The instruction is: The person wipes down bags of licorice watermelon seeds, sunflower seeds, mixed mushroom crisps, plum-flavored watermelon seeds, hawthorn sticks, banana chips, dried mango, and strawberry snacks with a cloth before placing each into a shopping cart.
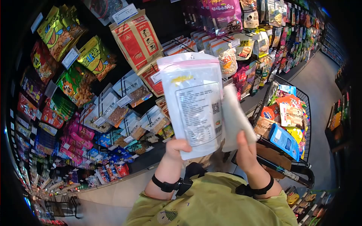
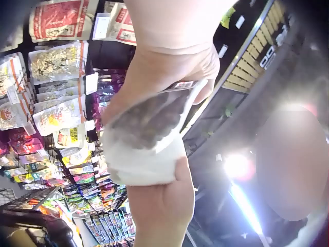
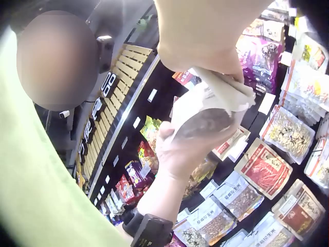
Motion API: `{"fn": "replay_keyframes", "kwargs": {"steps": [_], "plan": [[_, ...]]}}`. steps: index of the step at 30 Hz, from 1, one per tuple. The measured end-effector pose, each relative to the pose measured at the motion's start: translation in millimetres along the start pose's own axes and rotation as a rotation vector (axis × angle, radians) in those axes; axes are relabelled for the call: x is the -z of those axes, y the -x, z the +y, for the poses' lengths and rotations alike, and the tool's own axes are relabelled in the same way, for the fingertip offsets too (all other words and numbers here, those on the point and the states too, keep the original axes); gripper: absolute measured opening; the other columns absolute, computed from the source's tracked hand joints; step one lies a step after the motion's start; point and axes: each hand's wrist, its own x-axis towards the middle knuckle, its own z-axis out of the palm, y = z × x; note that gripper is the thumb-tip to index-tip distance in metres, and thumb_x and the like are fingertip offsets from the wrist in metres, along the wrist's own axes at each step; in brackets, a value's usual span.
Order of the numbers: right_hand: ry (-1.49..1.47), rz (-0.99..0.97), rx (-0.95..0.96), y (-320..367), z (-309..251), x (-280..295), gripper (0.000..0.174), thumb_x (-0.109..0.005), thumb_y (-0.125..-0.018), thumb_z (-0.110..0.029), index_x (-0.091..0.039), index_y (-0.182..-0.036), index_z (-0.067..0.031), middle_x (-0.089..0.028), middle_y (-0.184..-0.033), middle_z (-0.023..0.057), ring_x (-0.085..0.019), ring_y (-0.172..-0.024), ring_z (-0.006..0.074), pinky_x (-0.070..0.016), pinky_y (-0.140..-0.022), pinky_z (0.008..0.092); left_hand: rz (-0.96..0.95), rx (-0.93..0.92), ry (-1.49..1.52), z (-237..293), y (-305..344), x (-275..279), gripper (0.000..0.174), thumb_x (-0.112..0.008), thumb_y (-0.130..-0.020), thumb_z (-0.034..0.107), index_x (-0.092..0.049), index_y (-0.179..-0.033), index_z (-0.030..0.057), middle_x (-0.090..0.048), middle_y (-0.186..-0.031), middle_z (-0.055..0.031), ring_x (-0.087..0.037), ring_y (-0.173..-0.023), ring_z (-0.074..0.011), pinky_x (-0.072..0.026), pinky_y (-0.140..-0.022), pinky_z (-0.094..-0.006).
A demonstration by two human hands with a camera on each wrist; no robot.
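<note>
In the head view my left hand [image 1: 177,147] grips the lower left corner of a white resealable pouch [image 1: 200,109], thumb on its front. The pouch stands upright with its printed back facing me. A clear window with dark contents shows on the bottom of the pouch [image 2: 149,121] in the left wrist view. My right hand [image 1: 247,153] holds a second white pouch [image 1: 234,120], seen nearly edge-on just right of the first. From the right wrist, the left hand [image 3: 180,154] appears under the first pouch, and the second pouch [image 3: 231,92] overlaps it.
Ahead and left, shelves carry hanging snack bags, including a red and tan pouch [image 1: 137,41] and yellow-green bags [image 1: 96,58]. Price tags [image 1: 69,57] jut out from the racks. At my right stands a shopping cart [image 1: 308,109] holding several packages, with a blue pouch [image 1: 283,141] near its handle.
</note>
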Motion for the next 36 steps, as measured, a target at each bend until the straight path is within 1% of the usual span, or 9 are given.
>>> {"fn": "replay_keyframes", "kwargs": {"steps": [1, 3, 5, 9, 15, 17, 26, 32, 36], "plan": [[0.029, -0.057, -0.069, -4, -5, -3, 0.049, -0.037, -0.096, -0.016, -0.023, -0.138, 0.0063, -0.031, -0.140, 0.0156, -0.029, -0.130, 0.0219, -0.0206, -0.107, 0.0331, -0.011, 0.009, 0.001, -5, -2, -10, 0.085, -0.053, -0.051, -0.001, -0.032, -0.134, -0.0027, -0.046, -0.129, -0.0207, -0.045, -0.119, -0.0361, -0.0341, -0.102, -0.0428], [-0.117, -0.091, -0.174, -7, -3, -8, 0.054, -0.039, -0.096, -0.020, -0.019, -0.139, 0.0051, -0.023, -0.145, 0.0148, -0.021, -0.134, 0.0207, -0.0156, -0.108, 0.0322, 0.173, 0.010, -0.675, -19, -9, -33, 0.079, -0.057, -0.069, 0.011, -0.022, -0.139, -0.0022, -0.032, -0.140, -0.0195, -0.031, -0.131, -0.0310, -0.0240, -0.107, -0.0367], [-0.103, -0.142, -0.125, -9, 5, -4, 0.063, -0.044, -0.095, -0.025, -0.013, -0.141, 0.0033, -0.018, -0.146, 0.0134, -0.017, -0.135, 0.0205, -0.0137, -0.109, 0.0328, -0.018, -0.256, -1.315, -23, -25, -35, 0.071, -0.038, -0.090, 0.036, -0.009, -0.143, -0.0004, -0.008, -0.147, -0.0241, -0.013, -0.136, -0.0349, -0.0133, -0.108, -0.0388], [-0.157, -0.198, -0.061, -9, -1, -5, 0.072, -0.051, -0.091, -0.023, -0.005, -0.143, -0.0006, -0.022, -0.145, 0.0111, -0.020, -0.134, 0.0202, -0.0185, -0.108, 0.0339, 0.020, -0.260, -1.541, -30, -21, -47, 0.066, -0.029, -0.094, 0.045, -0.015, -0.143, 0.0016, -0.011, -0.145, -0.0274, -0.017, -0.131, -0.0437, -0.0122, -0.106, -0.0459], [-0.636, 0.170, -0.252, -5, 2, 13, 0.049, -0.047, -0.091, -0.019, -0.031, -0.134, -0.0015, -0.046, -0.126, 0.0089, -0.046, -0.115, 0.0176, -0.0375, -0.096, 0.0333, 0.068, -0.241, -1.945, -21, -13, -60, 0.047, -0.045, -0.092, 0.030, -0.042, -0.134, 0.0097, -0.024, -0.143, -0.0234, -0.037, -0.108, -0.0311, -0.0250, -0.099, -0.0392], [-0.575, 0.193, -0.221, -7, -3, 18, 0.047, -0.045, -0.092, -0.023, -0.033, -0.133, -0.0022, -0.049, -0.123, 0.0089, -0.050, -0.110, 0.0180, -0.0413, -0.092, 0.0333, 0.070, -0.283, -1.912, -22, -14, -62, 0.042, -0.052, -0.088, 0.023, -0.050, -0.128, 0.0098, -0.031, -0.142, -0.0201, -0.038, -0.099, -0.0266, -0.0278, -0.095, -0.0370], [-0.445, 0.382, -0.247, -3, 8, 46, 0.045, -0.048, -0.093, -0.026, -0.039, -0.130, -0.0037, -0.054, -0.116, 0.0055, -0.054, -0.102, 0.0131, -0.0444, -0.085, 0.0291, 0.011, -0.327, -1.786, -23, -13, -54, 0.043, -0.058, -0.081, 0.009, -0.052, -0.124, 0.0035, -0.035, -0.140, -0.0172, -0.038, -0.116, -0.0267, -0.0277, -0.100, -0.0379], [-0.502, 0.425, -0.262, 0, 9, 51, 0.043, -0.051, -0.091, -0.028, -0.044, -0.125, -0.0036, -0.057, -0.111, 0.0073, -0.058, -0.097, 0.0154, -0.0477, -0.081, 0.0306, 0.062, -0.359, -1.185, -29, -13, -34, 0.073, -0.057, -0.081, 0.001, -0.016, -0.141, 0.0013, -0.030, -0.140, -0.0159, -0.036, -0.125, -0.0229, -0.0337, -0.099, -0.0379], [-0.566, 0.426, -0.264, -1, 10, 53, 0.043, -0.050, -0.091, -0.028, -0.044, -0.125, -0.0029, -0.058, -0.111, 0.0081, -0.058, -0.097, 0.0160, -0.0480, -0.082, 0.0313, 0.095, -0.246, -0.920, -30, -11, -37, 0.066, -0.055, -0.084, -0.001, -0.021, -0.140, -0.0012, -0.034, -0.137, -0.0179, -0.041, -0.122, -0.0228, -0.0371, -0.096, -0.0362]]}}
